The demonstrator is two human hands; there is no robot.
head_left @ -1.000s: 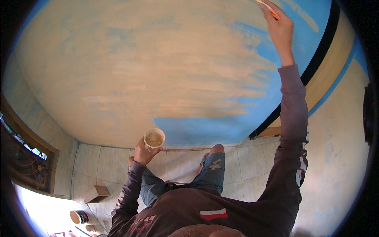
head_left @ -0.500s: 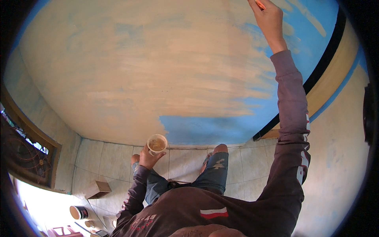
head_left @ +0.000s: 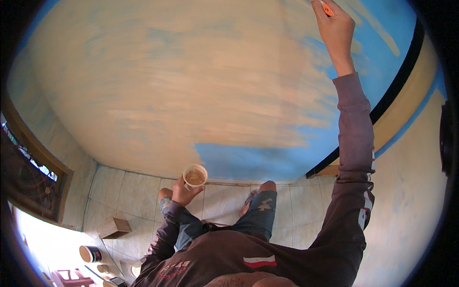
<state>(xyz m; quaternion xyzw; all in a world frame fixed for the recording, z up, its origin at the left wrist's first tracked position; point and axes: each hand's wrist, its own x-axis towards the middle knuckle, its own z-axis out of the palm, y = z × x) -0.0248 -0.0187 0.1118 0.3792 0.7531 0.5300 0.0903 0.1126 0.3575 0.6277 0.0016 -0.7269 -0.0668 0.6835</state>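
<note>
My left hand is closed around a small pale plastic cup, which has beige paint inside. It holds the cup low, in front of the wall's foot. Raised to the upper right, my right hand grips an orange-handled paintbrush; only part of the handle shows, and its bristles are hidden or beyond the frame's edge. The wall before me carries streaky beige paint over blue. Blue still shows in a patch at the bottom and along the right side.
A black strip borders the wall on the right. My legs stand on floor tiles close to the wall. To the left are an open box, a paint bucket, a reddish plastic stool or chair and a wood-framed opening.
My right hand has come down and a little to the right with the brush, showing more of the orange handle. The left hand and cup have shifted slightly right.
</note>
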